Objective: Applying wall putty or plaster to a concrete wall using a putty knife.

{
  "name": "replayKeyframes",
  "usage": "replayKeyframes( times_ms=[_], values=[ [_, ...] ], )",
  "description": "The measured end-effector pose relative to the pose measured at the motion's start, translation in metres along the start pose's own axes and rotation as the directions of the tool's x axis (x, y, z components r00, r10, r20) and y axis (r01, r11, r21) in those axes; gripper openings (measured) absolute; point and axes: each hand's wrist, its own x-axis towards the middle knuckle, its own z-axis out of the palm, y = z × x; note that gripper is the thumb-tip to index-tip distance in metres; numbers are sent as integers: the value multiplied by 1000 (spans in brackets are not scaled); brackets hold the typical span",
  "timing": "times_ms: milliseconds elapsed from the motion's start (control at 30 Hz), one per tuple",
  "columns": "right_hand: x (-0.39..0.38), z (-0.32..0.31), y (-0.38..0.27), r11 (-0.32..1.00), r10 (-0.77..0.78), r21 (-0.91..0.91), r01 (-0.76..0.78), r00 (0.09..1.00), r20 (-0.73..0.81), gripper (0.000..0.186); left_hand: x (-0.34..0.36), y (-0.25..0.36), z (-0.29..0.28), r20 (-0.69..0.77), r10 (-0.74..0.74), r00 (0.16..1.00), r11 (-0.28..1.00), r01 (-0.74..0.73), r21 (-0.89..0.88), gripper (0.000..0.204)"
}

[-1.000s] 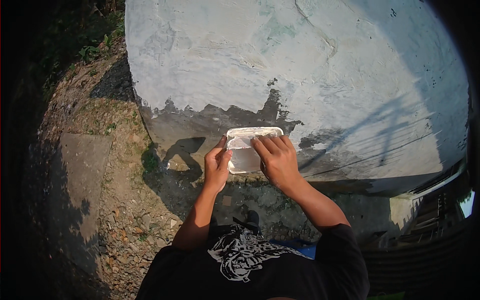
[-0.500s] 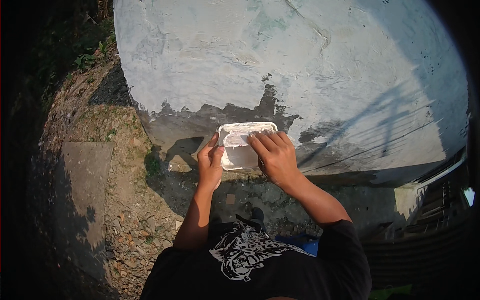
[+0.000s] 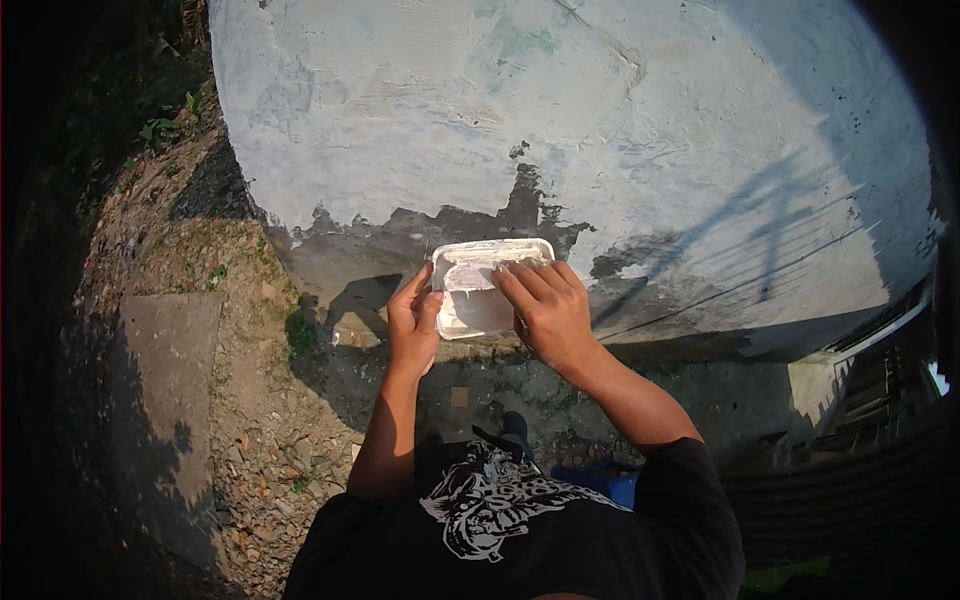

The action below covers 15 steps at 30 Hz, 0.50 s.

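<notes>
A white rectangular plastic tub (image 3: pixel 475 316), its inside smeared with thick white paste (image 3: pixel 468 274), is held up in front of me, just short of the wall. My left hand (image 3: pixel 413 328) grips its left side, thumb at the rim and fingers around the outside. Over the tub's right half, my right hand (image 3: pixel 551 310) is closed, with bent fingers reaching in at the paste. White smears show on those fingertips. Whatever they pinch is hidden by the fingers and the paste, so I cannot make it out.
The wall (image 3: pixel 400 110) ahead has a rough whitish coat, with bare dark grey patches (image 3: pixel 430 225) low down. Rubble and stones (image 3: pixel 270 470) lie at left beside a concrete slab (image 3: pixel 170 350). A blue object (image 3: pixel 622 488) is partly hidden by my body.
The view has shifted slightly, so the wall sits a little further left and up. Both hands keep their grip, and the tub has barely moved.
</notes>
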Motion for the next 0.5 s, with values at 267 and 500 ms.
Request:
replayKeyframes(
  times_ms=[267, 500],
  values=[
    [-19, 5, -8, 999, -16, 47, 11, 994, 107, 47, -1, 4, 2, -32, 17, 999, 997, -14, 71, 47],
    [-21, -21, 8, 881, 241, 409, -236, 970, 39, 33, -2, 3, -7, -130, 1, 991, 996, 11, 89, 45]
  ],
)
